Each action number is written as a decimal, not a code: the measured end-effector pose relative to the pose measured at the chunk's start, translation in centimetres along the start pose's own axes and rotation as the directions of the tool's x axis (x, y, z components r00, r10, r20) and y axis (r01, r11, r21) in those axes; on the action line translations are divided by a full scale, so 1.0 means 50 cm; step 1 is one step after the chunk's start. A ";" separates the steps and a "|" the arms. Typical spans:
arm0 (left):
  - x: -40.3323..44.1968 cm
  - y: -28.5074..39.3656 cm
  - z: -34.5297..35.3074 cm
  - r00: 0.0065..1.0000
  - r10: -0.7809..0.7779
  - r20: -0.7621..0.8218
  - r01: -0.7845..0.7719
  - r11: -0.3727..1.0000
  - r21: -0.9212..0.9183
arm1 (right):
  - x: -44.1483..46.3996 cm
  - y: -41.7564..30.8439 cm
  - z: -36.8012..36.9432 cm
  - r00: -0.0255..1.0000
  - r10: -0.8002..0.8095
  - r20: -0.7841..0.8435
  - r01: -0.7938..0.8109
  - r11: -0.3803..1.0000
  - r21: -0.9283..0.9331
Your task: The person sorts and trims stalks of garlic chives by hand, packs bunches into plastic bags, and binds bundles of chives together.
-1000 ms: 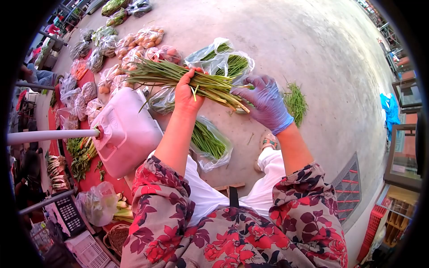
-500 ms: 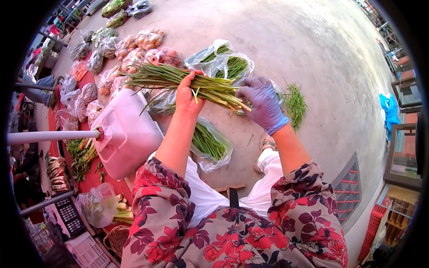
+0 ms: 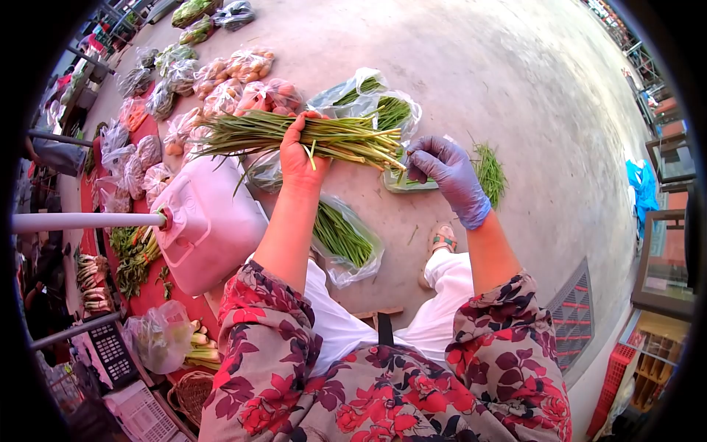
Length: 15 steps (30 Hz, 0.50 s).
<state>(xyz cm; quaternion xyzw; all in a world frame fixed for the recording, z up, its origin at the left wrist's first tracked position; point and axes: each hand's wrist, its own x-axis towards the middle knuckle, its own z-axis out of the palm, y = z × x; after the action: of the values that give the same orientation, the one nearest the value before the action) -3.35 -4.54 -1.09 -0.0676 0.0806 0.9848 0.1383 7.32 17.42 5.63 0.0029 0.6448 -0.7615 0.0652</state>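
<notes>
My bare left hand (image 3: 304, 151) is wrapped round a thick bundle of long green stalks (image 3: 353, 140), whose pale cut ends point right. Just right of those ends is my right hand (image 3: 448, 175) in a blue-purple glove, its fingers pinched together and apart from the bundle; what they hold, if anything, is too small to name. Beyond the bundle lie plastic bags of green stalks (image 3: 392, 113). Another open bag of stalks (image 3: 342, 234) rests on the floor nearer my legs. Loose green scraps (image 3: 488, 175) lie on the floor beyond my right hand.
A large pinkish jug (image 3: 210, 225) with a pole stands at my left, near bagged produce (image 3: 249, 65) on the floor and red cloth. A wicker basket (image 3: 193, 394) sits at lower left. On the right are a metal grate (image 3: 573, 317) and a red crate (image 3: 613, 383).
My right hand has drawn away from the stalk ends, to the right and slightly nearer me. My left hand has shifted slightly left with the bundle, which now lies more level.
</notes>
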 end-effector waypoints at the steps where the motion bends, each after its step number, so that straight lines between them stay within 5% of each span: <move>1: 0.000 -0.002 -0.001 1.000 -0.011 -0.010 0.011 1.000 -0.006 | 0.000 0.001 0.009 0.999 0.048 0.001 -0.048 0.998 -0.035; 9: 0.025 -0.020 -0.043 0.970 0.077 -0.229 -0.072 0.997 0.032 | 0.010 0.035 0.045 0.999 0.024 -0.043 -0.023 0.999 0.026; 15: 0.018 -0.027 -0.038 0.971 0.111 -0.214 -0.092 0.991 0.096 | 0.023 0.057 0.048 0.985 0.029 -0.170 -0.060 0.981 -0.185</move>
<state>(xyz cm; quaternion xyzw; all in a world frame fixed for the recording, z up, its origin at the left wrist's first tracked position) -3.62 -3.33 -3.28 -0.1654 0.1407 0.9728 0.0808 6.68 14.50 3.14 0.0746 0.7173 -0.6922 0.0283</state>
